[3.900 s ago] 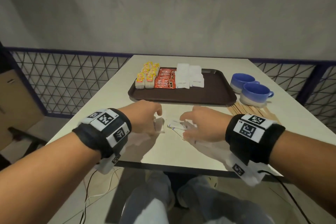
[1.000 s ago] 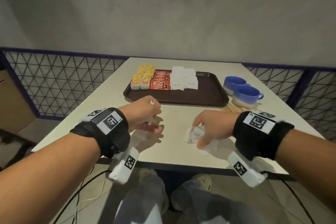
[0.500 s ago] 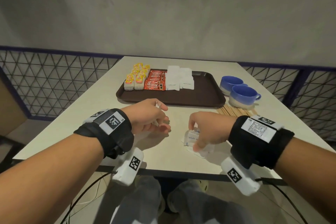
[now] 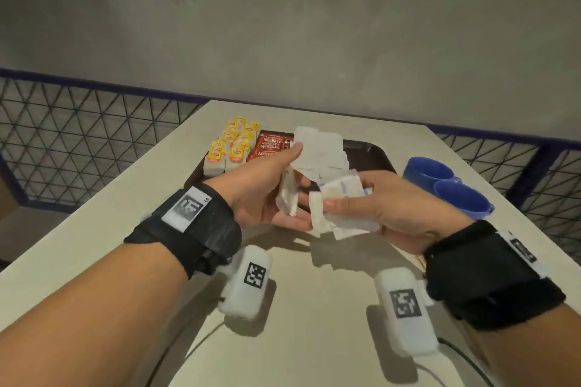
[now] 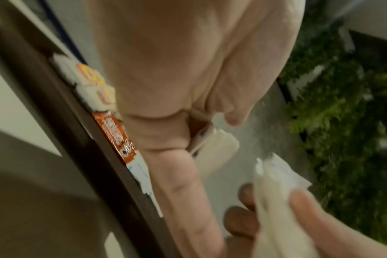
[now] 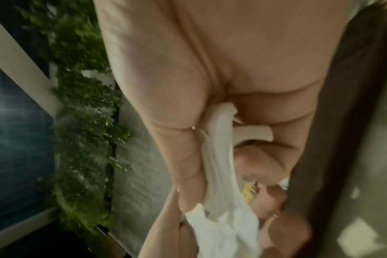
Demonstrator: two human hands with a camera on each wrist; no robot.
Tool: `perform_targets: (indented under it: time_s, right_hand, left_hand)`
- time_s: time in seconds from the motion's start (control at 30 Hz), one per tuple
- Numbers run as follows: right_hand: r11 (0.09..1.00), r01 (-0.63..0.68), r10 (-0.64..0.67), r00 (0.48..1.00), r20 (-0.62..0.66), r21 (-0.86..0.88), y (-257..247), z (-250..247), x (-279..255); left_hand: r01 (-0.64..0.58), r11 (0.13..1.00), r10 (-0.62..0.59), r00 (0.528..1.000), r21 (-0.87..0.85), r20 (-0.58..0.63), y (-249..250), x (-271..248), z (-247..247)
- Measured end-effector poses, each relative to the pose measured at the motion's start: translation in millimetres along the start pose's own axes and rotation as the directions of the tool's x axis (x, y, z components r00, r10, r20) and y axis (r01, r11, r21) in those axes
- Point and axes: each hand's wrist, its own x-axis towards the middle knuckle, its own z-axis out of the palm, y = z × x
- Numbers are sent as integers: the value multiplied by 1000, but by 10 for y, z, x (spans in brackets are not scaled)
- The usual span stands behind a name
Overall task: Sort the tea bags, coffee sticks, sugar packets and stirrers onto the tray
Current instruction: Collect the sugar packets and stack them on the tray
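Grey concrete wall fills the upper half of my head view, with a dark mesh railing (image 4: 78, 148) running along both sides below it. Across the lower half stretches a pale table (image 4: 314, 308), and on its far part, just above frame centre, sits the dark brown tray (image 4: 374, 157).

On the tray I see yellow-tagged tea bags (image 4: 231, 148) in rows at its left end, red coffee sticks (image 4: 270, 146) just right of them, and white sugar packets (image 4: 327, 148) laid next to those. Two blue cups (image 4: 446, 185) stand at the right of the frame, beside the tray. I can only make out a sliver of wooden stirrers (image 4: 419, 261) near the right wrist strap.

Both hands are raised over the near edge of the tray, at frame centre. My left hand (image 4: 267, 188) is turned palm inward, thumb pressed to the fingers, pinching a loose sugar packet (image 4: 289, 195) that hangs down across the palm; the left wrist view shows the same white packet (image 5: 212, 150) tucked between thumb and fingers, with the tray rim and the red sticks running along the left of that frame. My right hand (image 4: 386, 207) has thumb and fingers curled round a crumpled bunch of white packets (image 4: 339, 201), some with blue print. The bunch touches the left hand's fingertips. The right wrist view is blurred but shows the white paper (image 6: 219, 174) clamped under the thumb.
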Motion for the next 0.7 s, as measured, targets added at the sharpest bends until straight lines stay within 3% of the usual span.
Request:
perform_targets:
  time_s: [0.07, 0.1, 0.2, 0.33, 0.47, 0.63, 0.7]
  right_hand:
    - [991, 80, -87, 994, -61, -110, -73, 8, 261]
    - [970, 96, -123, 986, -110, -224, -93, 19, 413]
    - [878, 116, -202, 969, -140, -465, -133, 41, 796]
    - [815, 181, -241, 970, -38, -550, -199, 25, 1119]
    - [747, 235, -264, 963, 47, -621, -202, 70, 1229]
    - [742, 211, -276, 961, -3, -636, -263, -29, 1143]
    - [784, 199, -280, 959, -49, -588, -304, -102, 1120]
  left_hand:
    - [13, 996, 6, 977, -90, 213, 25, 144, -69]
    - [3, 992, 29, 966, -124, 257, 32, 192, -99]
    - [-78, 982, 106, 981, -174, 160, -13, 324, -196]
    - [-144, 942, 172, 983, -305, 66, -70, 435, -363]
    - [-208, 924, 219, 976, -322, -4, -95, 432, -401]
    - [-210, 903, 194, 978, -374, -82, -108, 415, -389]
    - [-219, 891, 189, 975, -398, -115, -110, 418, -396]
